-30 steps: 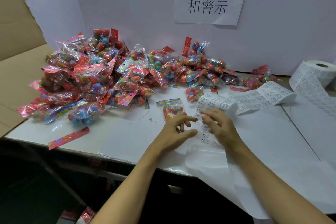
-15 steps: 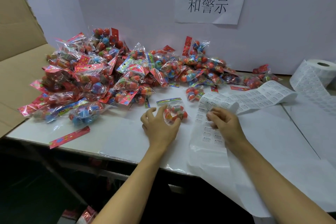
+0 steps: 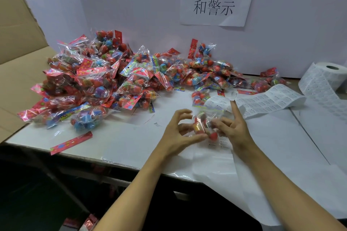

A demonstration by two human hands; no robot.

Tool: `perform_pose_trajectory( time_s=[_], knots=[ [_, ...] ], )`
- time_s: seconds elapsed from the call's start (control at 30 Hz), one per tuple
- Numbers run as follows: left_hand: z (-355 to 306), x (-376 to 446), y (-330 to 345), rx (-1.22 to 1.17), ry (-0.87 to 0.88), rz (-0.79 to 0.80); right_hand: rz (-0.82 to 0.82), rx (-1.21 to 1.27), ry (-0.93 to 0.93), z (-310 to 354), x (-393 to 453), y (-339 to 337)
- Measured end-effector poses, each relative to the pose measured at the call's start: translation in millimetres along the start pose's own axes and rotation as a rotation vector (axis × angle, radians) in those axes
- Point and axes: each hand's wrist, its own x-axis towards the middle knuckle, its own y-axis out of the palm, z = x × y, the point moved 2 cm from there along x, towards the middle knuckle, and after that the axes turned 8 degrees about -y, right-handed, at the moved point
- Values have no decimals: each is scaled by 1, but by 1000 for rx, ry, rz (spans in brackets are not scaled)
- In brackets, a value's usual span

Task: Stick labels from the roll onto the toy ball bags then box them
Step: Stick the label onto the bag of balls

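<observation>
Lifted off the table, the bag (image 3: 203, 125) sits gripped between left hand (image 3: 176, 133) and right hand (image 3: 232, 127); a label (image 3: 232, 96) seemingly rides the raised right fingertip, just above the bag.

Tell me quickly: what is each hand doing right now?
Left hand: fingers curled round the toy ball bag, holding it.
Right hand: steadies the same bag, a label on its raised fingertip.

Two bare forearms, no sleeves visible, left hand (image 3: 177, 133) and right hand (image 3: 233, 127) ungloved, unadorned
</observation>
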Motion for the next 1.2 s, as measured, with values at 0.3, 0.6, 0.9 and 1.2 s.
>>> perform_pose_trajectory(
  time_s=[0.3,0.6,0.9,1.2],
  knots=[
    [1,7,0,58,-124,-105,194,-52,57,4,-4,2],
    [4,8,0,-107,-88,-73,207,-40,98,-4,0,3],
    [2,6,2,-78,-77,-69,163,-2,81,-6,4,-1],
    [-5,1,11,85,-153,52,-74,115,74,-16,9,-13]
  ],
)
